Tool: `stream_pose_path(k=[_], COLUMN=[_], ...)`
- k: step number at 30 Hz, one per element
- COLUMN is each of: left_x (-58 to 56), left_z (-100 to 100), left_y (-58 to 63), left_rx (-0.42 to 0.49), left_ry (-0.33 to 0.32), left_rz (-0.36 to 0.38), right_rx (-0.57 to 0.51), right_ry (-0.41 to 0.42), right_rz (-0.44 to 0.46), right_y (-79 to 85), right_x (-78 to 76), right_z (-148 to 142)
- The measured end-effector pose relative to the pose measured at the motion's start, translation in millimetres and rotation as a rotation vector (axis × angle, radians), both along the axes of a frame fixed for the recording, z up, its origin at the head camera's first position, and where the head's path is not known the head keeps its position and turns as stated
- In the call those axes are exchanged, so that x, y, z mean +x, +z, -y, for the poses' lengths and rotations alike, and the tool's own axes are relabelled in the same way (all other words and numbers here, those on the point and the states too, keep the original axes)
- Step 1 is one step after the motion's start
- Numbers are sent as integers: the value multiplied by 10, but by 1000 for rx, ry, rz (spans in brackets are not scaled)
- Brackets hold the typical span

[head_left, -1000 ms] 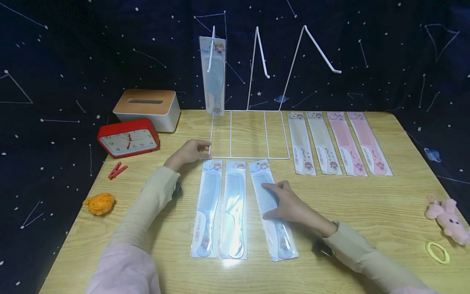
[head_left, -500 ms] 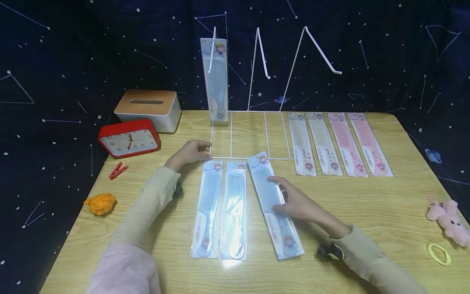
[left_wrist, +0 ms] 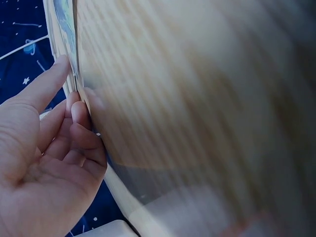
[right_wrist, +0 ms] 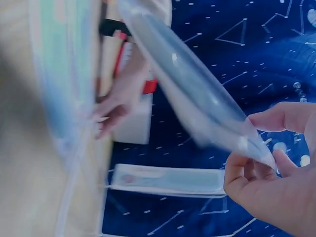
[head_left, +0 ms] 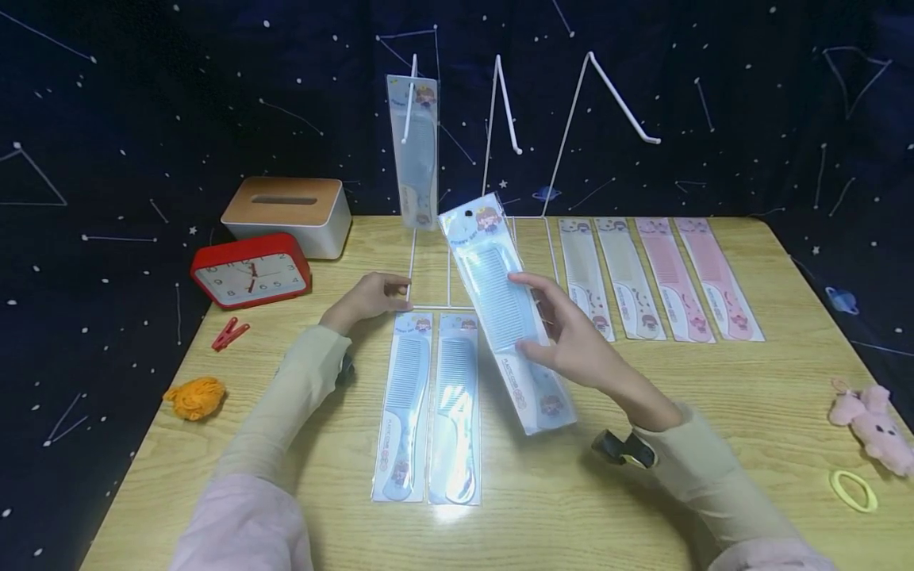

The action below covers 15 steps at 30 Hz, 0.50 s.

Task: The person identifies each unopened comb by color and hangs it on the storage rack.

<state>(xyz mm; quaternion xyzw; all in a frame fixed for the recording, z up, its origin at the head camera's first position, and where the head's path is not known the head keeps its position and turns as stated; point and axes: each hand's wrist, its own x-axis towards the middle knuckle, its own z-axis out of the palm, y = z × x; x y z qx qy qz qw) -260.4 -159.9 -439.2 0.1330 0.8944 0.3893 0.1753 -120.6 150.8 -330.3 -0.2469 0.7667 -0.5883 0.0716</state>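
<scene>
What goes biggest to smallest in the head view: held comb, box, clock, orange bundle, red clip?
1. Held comb
2. Box and clock: too alike to rank; the clock partly hides the box
3. Orange bundle
4. Red clip

You have open air on both sides of the middle hook, upper centre: the hanging comb pack bounds it leftward, the slanting right hook rightward. The held comb pack in your right grip overlaps the wire rack in the head view; you cannot tell the clearance between them. Your left grip blocks the rack's front left corner. Flat blue packs occupy lower centre, four more packs right of centre. Bare counter lies between your right sleeve and the plush toy at far right.
</scene>
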Motion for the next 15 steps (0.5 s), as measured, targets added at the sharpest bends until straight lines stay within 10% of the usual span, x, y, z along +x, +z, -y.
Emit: stream_pose_path(k=[15], left_x=[-5], left_z=[-4], left_y=[-5], left_rx=[1], left_ry=[10], left_rz=[12], right_rx=[44], right_ry=[45], right_rz=[-135], right_y=[583], right_x=[-394], right_z=[449])
